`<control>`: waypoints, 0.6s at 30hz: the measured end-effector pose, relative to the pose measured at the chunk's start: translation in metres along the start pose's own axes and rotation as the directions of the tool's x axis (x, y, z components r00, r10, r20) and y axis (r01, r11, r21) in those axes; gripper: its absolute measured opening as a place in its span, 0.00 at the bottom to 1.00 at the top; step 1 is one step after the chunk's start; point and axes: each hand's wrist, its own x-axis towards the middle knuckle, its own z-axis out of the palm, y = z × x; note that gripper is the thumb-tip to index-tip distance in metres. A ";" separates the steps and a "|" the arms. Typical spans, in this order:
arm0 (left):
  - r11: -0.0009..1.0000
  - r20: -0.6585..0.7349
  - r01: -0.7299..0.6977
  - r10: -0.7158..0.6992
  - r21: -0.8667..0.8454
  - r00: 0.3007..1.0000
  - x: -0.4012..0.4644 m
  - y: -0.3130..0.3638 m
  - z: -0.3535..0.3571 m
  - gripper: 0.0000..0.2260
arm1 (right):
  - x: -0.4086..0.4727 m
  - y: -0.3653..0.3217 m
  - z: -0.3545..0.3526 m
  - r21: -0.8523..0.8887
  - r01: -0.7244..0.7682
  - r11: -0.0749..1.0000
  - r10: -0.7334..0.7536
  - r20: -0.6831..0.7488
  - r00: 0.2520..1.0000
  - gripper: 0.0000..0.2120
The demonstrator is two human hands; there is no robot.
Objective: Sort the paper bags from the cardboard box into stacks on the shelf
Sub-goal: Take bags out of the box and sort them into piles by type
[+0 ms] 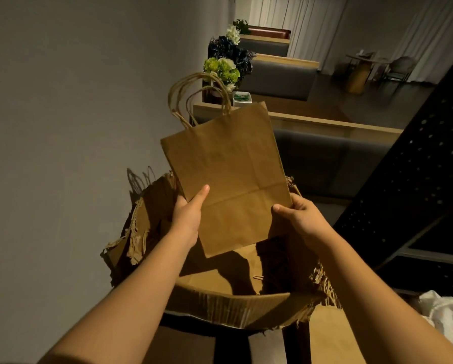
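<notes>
While both arms reach over the cardboard box [228, 303], left hand [187, 212] and right hand [297, 214] each pinch a lower side edge of one flat paper bag [228, 177], thumbs on front. Bag's above the box, handles up; more bags in box.

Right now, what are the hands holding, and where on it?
Both hold one flat brown paper bag by its lower side edges: left hand on the left, right hand on the right.

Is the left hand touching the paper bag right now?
Touching. The head view shows the left hand gripping the paper bag's lower left edge, thumb lying flat on its front face.
</notes>
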 end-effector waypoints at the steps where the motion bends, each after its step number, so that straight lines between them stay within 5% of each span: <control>1: 0.999 0.037 -0.033 0.033 -0.005 0.999 0.001 0.001 -0.002 0.49 | -0.001 0.005 0.002 0.020 -0.015 1.000 0.015 0.013 1.000 0.09; 5: 0.991 0.132 -0.136 0.133 0.013 0.982 0.003 0.001 -0.009 0.23 | 0.001 0.014 0.007 -0.019 0.004 1.000 -0.004 -0.020 1.000 0.16; 8: 0.975 0.179 -0.175 0.148 0.141 0.973 0.007 -0.004 -0.018 0.28 | 0.004 0.015 0.015 0.104 0.093 0.990 -0.083 -0.101 0.991 0.20; 12: 0.907 0.217 -0.225 0.155 0.355 0.964 0.011 -0.014 -0.031 0.15 | 0.010 0.027 0.028 0.169 0.073 0.983 -0.047 -0.152 0.987 0.22; 18: 0.784 0.179 -0.131 0.026 0.607 0.983 0.018 -0.035 -0.043 0.33 | 0.005 0.058 0.041 0.195 -0.001 0.981 0.023 -0.114 0.993 0.19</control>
